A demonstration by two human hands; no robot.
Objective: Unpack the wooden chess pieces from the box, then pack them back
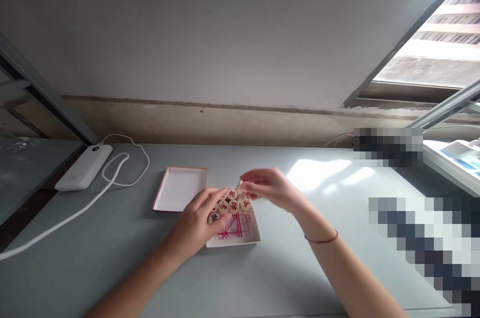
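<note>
A shallow box with red lines drawn on its floor lies in front of me. Several round wooden xiangqi pieces with red and dark characters sit close together toward its far side. My left hand curls over the box's left side, thumb and fingers around the pieces there and covering some of them. Above the far right corner, my right hand is closed in a pinch on one xiangqi piece, which is tilted up on edge. My right fingers partly hide what lies beneath them.
Left of the box lies a white-lined lid, inside up. A white power bank with a looping white cable rests on the left of the grey table. Blurred-out items and a white shelf are at the right.
</note>
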